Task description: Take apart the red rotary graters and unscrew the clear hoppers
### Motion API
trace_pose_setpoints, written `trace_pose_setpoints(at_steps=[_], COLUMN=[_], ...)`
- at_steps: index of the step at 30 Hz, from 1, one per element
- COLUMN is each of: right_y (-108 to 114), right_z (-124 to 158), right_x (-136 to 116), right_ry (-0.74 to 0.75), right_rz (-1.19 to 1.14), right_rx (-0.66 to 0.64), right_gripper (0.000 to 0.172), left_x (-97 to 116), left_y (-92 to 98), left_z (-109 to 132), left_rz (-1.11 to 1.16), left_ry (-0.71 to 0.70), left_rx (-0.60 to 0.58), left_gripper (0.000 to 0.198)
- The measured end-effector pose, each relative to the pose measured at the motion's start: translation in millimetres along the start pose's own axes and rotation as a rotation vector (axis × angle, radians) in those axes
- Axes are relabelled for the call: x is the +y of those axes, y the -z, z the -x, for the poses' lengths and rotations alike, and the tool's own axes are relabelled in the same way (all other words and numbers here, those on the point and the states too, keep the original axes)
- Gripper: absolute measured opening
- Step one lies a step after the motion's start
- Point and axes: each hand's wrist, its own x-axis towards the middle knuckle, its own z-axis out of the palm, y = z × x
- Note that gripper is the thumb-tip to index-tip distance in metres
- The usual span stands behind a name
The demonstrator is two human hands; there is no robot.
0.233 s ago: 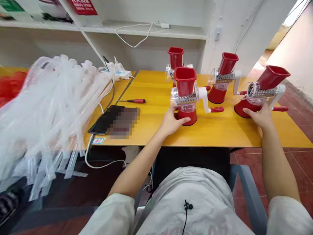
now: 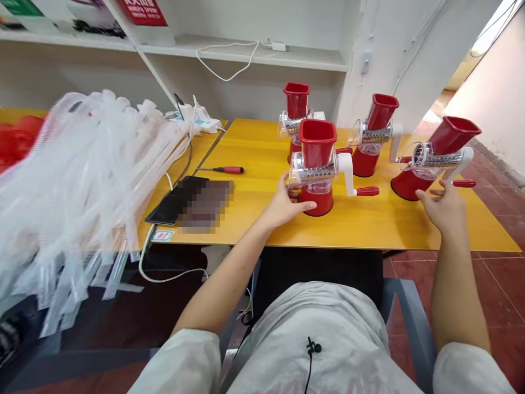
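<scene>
"What did the left hand point(image 2: 279, 209) have?"

"It was closed on the nearest rotary drum grater point(image 2: 315, 175), the fingers point(image 2: 305, 206) curled against its red suction base."

"And the right hand point(image 2: 443, 213)?"

"Open, fingers spread, with no hold on anything. It was right by the far-right grater point(image 2: 430, 161), and the fingertips point(image 2: 420, 196) overlapped that grater's red base in the view. Whether they actually touched it, I couldn't tell."

"Where did the graters stand?"

"All four stood on a yellow wooden table point(image 2: 250, 145). The one in the left hand was upright near the front edge, with the back grater point(image 2: 296, 101) upright behind it. The third grater point(image 2: 371, 137) stood to the right, its red hopper leaning rightward, and the far-right one leaned the same way — more steeply, if anything."

"Anything else nearby?"

"A red-handled screwdriver point(image 2: 225, 169) lay left of the graters, just above a black phone point(image 2: 170, 202), and a pixelated patch covered the area beside it. Further left, a blurred mass of clear plastic bags point(image 2: 86, 180) hung over the table's end, and a white power strip point(image 2: 199, 123) sat behind them."
</scene>
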Motion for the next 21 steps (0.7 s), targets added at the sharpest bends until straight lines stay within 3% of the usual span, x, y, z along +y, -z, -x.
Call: trace_pose_setpoints(at_steps=[2,3,6,9,13,16,19,21], right_y=[13,17,18,-1,-42,-65,-70,-65], right_z=[19,25,18,-21,-75,-94,-100,-105], right_x=[-38,-60,-132,-197,-256,-281,-297,-304], right_ry=[0.016,0.043,0.166,0.416,0.51,0.536,0.527,0.529], right_rz=[-0.03,-0.062,-0.208,-0.331,-0.284,-0.262,-0.293,-0.355], right_rx=[0.065,0.042,-0.166,-0.371,-0.555,-0.706,-0.69,-0.639], right_gripper=[0.042,0.041,0.053,0.082,0.108,0.085,0.053,0.045], left_x=[9,17,48,77,93,92,90,90], left_y=[21.4,30.8,39.8,17.9,-16.5,-24.4,-24.0,-23.5], left_z=[-6,-10,-27,-42,-50,-48,-46,-45], left_rz=[0.02,0.003,-0.05,-0.054,-0.029,-0.004,0.001,0.009], left_ry=[0.01,-0.055,-0.416,-0.605,-0.607,-0.612,-0.607,-0.594], left_rx=[0.056,0.087,0.076,-0.023,-0.057,-0.016,0.013,0.006], left_gripper=[0.171,0.173,0.158,0.132,0.095,0.078,0.074,0.074])
